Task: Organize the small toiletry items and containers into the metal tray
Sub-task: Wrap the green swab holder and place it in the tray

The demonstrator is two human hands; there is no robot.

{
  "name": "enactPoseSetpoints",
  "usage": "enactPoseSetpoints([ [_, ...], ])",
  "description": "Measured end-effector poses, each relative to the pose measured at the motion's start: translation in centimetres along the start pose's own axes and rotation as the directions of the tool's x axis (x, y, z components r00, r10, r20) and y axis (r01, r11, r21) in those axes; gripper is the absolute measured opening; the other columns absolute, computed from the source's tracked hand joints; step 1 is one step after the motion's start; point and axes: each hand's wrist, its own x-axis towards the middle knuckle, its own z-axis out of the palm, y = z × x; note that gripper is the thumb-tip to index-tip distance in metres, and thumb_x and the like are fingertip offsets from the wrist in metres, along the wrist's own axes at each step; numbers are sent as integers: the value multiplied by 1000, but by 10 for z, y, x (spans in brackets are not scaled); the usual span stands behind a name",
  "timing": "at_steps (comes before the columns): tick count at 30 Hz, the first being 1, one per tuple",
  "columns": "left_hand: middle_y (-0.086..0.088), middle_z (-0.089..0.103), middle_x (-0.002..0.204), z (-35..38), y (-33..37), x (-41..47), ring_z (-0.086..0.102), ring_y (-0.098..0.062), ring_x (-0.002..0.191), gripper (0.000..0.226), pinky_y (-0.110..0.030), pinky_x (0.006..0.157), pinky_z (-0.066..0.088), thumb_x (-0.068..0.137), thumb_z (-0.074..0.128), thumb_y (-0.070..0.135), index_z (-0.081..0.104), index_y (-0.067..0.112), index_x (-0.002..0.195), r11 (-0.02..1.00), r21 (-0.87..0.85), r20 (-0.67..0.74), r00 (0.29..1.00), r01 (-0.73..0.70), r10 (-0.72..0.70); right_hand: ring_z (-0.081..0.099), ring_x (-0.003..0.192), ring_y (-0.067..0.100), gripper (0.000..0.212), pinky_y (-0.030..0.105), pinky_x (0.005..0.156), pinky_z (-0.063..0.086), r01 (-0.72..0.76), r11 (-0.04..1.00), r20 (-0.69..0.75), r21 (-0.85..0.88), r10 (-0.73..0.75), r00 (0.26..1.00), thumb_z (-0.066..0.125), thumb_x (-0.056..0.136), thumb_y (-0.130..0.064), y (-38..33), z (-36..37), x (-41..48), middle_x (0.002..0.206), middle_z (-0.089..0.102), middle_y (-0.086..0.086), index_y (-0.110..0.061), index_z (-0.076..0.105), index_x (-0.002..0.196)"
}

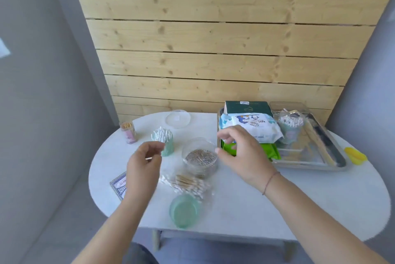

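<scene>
The metal tray [333,152] sits at the table's right rear, holding a dark green box [248,107], a wipes pack [254,126], a green packet [270,150] and a cup of cotton swabs [290,126]. A clear round jar of small pins [201,157] stands mid-table. My right hand [241,152] hovers just right of it, fingers spread, holding nothing. My left hand [145,165] hangs left of the jar, fingers loosely curled, beside a green cup of white swabs [163,138]. Loose swabs [188,184] lie in front of the jar.
A clear lid [178,118] lies at the back, a toothpick holder [128,132] at the far left. A green lid [184,210] rests near the front edge, a card pack [119,184] at the left, a yellow item [355,155] right of the tray.
</scene>
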Motion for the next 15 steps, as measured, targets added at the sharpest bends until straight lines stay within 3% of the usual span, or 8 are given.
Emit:
enactPoseSetpoints([
  [3, -2, 61, 118, -26, -27, 24, 57, -19, 103, 33, -25, 78, 44, 85, 53, -1, 59, 14, 113, 992, 92, -13, 996, 92, -91, 53, 93, 11, 28, 22, 82, 41, 116, 993, 194, -32, -108, 975, 67, 78, -25, -26, 33, -13, 103, 57, -4, -18, 59, 104],
  [5, -6, 47, 135, -29, -41, 37, 50, -21, 120, 54, -32, 93, 43, 82, 67, 8, 46, 11, 131, 981, 148, 53, 989, 127, -136, 52, 100, 14, 44, 26, 85, 41, 149, 982, 266, -116, -114, 957, 65, 72, -45, -33, 58, -35, 107, 55, -4, -20, 56, 107],
  [9, -3, 25, 155, -16, -53, 58, 26, -17, 143, 104, -44, 114, 31, 69, 83, 30, 20, 14, 150, 976, 165, 146, 975, 141, -166, 52, 89, 17, 78, 28, 75, 37, 54, 923, 158, -381, 8, 987, 57, 44, -77, -36, 103, -90, 100, 54, -6, -27, 50, 104],
  [12, 0, 16, 160, 2, -51, 70, 19, -16, 147, 116, -37, 117, 25, 67, 85, 28, 8, 14, 153, 982, 114, 199, 965, 148, -169, 47, 91, 18, 91, 30, 71, 30, -40, 915, 68, -402, 73, 995, 53, 33, -74, -37, 122, -109, 106, 48, -4, -25, 52, 109],
  [15, -1, 21, 158, 16, -49, 80, 26, -19, 143, 116, -29, 106, 31, 68, 85, 21, 7, 14, 153, 979, 42, 250, 947, 198, -202, 45, 95, 19, 89, 32, 73, 30, -104, 912, -9, -396, 110, 994, 54, 41, -68, -37, 131, -113, 112, 47, -1, -21, 50, 116],
])
